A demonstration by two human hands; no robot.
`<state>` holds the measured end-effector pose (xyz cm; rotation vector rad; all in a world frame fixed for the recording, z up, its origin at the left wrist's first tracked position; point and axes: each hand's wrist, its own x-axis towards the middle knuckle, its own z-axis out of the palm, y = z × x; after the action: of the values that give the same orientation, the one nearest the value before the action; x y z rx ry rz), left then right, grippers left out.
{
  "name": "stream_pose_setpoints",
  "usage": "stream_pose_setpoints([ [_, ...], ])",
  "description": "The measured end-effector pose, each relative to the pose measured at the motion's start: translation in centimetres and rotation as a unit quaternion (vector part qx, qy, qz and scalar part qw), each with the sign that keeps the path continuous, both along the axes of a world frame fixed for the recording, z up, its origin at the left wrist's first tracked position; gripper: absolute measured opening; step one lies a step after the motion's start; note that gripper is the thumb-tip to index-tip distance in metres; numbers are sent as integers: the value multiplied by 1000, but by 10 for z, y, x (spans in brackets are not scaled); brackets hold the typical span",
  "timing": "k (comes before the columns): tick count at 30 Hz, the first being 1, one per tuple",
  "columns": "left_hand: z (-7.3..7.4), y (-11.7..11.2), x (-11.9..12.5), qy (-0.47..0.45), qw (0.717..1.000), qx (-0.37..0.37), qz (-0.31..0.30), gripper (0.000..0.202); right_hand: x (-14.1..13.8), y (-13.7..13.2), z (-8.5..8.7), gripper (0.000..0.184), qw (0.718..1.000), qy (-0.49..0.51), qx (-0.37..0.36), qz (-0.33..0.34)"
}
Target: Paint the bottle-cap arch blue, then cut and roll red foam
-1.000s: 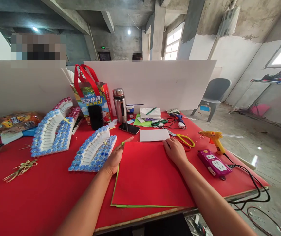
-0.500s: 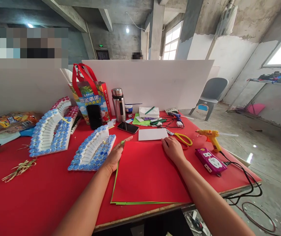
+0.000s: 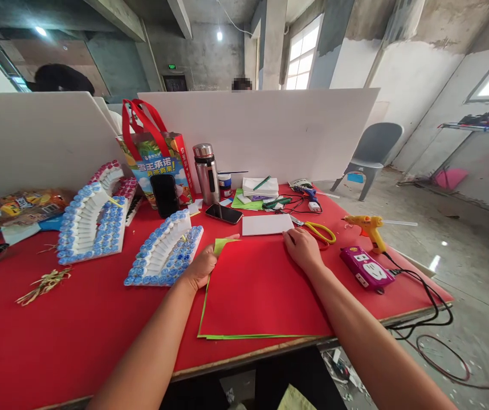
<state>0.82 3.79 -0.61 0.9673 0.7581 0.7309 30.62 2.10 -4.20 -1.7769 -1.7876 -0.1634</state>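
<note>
A stack of square paper sheets, a red sheet (image 3: 261, 290) on top and green sheets (image 3: 224, 245) beneath, lies at the table's front edge. My left hand (image 3: 205, 267) grips the stack's upper left corner, where a green corner sticks out past the red. My right hand (image 3: 304, 249) is curled over the upper right corner of the red sheet; its fingertips are partly hidden. Beside my left hand stands a fan-shaped piece covered with blue rosettes (image 3: 163, 256). A white card (image 3: 265, 225) lies just beyond the paper, near yellow-handled scissors (image 3: 319, 230).
At right are a yellow glue gun (image 3: 368, 230) and a purple power socket (image 3: 366, 269) with cables. Behind stand a steel flask (image 3: 207, 173), a phone (image 3: 224, 213), an upright black phone (image 3: 164, 195) and a shopping bag (image 3: 154, 165). A larger blue-and-white fan (image 3: 93, 225) stands left.
More of the green corner now shows by my left hand, whose fingers have closed further on it. My right hand stays at its corner. The whole view has shifted slightly.
</note>
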Motion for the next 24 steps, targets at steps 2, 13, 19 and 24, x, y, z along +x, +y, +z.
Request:
stream_pose_setpoints([
  [2, 1, -1, -1, 4, 1000, 4, -10, 67, 0, 0, -1, 36, 1000, 2, -2, 0],
  [13, 4, -3, 1, 34, 999, 20, 29, 48, -3, -1, 5, 47, 1000, 6, 3, -22],
  [19, 2, -3, 0, 41, 998, 17, 49, 41, -3, -5, 8, 50, 999, 16, 9, -29],
  [24, 4, -5, 2, 51, 997, 27, 54, 44, -2, -10, 11, 52, 999, 22, 27, -34],
])
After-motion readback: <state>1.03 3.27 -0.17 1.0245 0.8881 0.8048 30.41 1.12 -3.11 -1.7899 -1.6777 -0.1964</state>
